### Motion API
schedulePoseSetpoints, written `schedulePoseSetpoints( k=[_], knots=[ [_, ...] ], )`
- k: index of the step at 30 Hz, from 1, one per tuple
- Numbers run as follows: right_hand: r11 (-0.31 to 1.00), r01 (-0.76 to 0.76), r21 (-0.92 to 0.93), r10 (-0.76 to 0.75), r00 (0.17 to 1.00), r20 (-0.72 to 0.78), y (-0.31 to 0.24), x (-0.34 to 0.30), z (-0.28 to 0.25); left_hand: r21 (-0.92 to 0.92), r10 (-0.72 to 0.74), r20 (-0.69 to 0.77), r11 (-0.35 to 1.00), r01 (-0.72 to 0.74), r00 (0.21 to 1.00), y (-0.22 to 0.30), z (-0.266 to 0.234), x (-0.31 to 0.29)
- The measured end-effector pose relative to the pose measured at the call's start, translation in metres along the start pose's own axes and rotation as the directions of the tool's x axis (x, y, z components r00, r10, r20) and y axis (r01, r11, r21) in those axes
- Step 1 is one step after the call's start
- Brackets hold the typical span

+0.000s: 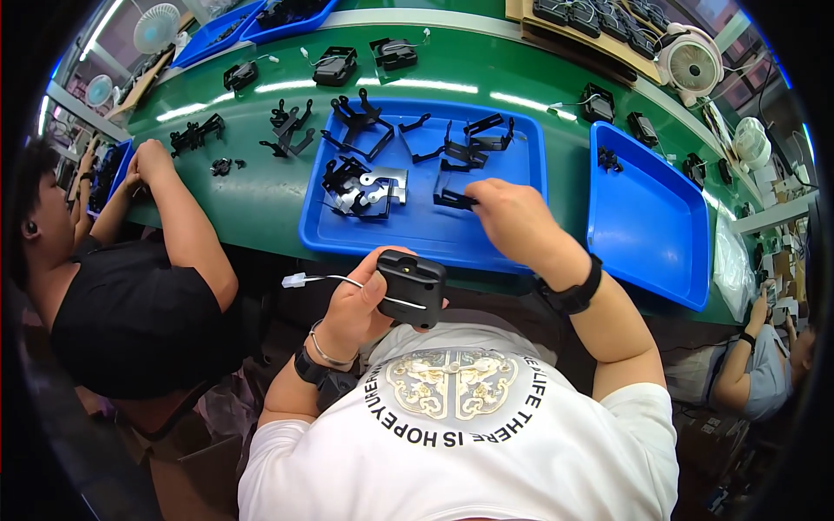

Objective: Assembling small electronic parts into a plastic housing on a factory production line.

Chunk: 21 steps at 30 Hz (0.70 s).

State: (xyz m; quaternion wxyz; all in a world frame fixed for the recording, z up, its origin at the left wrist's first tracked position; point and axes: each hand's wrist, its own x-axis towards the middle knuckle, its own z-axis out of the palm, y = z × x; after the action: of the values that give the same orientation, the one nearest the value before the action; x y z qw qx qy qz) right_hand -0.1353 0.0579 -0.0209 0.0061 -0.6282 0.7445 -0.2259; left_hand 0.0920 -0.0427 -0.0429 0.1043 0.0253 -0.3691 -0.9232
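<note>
My left hand is closed around a small black plastic housing with rounded corners, held just in front of the table edge. A thin white cable runs from the housing to a white plug connector that hangs free to the left. Over the shallow blue tray, my right hand pinches the end of a black U-shaped bracket. Also in the tray lie several black brackets, and a cluster of black and silvery ones sits left of my right hand.
A second blue tray stands at the right, with small black parts in it. Several black housings with cables line the far side of the green table. Loose brackets lie left of my tray. A co-worker sits close by on the left.
</note>
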Motion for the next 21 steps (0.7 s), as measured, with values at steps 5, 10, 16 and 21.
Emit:
schedulePoseSetpoints(
  k=[5,10,16,21],
  knots=[
    [0.922,-0.273,0.276,0.277,0.961,0.027,-0.001,-0.011,-0.033,-0.154,0.015,0.003,0.988,-0.014,1.000,0.002,-0.008,0.000],
    [0.990,-0.117,0.084,0.130,0.977,-0.168,-0.002,-0.013,-0.020,-0.158,-0.025,-0.102,0.987,0.009,0.994,-0.001,-0.003,0.007],
    [0.851,-0.273,0.449,0.439,0.839,-0.321,0.003,-0.046,-0.045,-0.082,0.061,-0.129,0.994,-0.072,0.990,-0.004,0.009,0.017],
    [0.352,-0.052,0.935,0.437,0.892,-0.115,-0.029,-0.081,-0.055,0.093,0.100,-0.081,0.991,-0.092,0.992,-0.011,0.021,0.030]
  ],
)
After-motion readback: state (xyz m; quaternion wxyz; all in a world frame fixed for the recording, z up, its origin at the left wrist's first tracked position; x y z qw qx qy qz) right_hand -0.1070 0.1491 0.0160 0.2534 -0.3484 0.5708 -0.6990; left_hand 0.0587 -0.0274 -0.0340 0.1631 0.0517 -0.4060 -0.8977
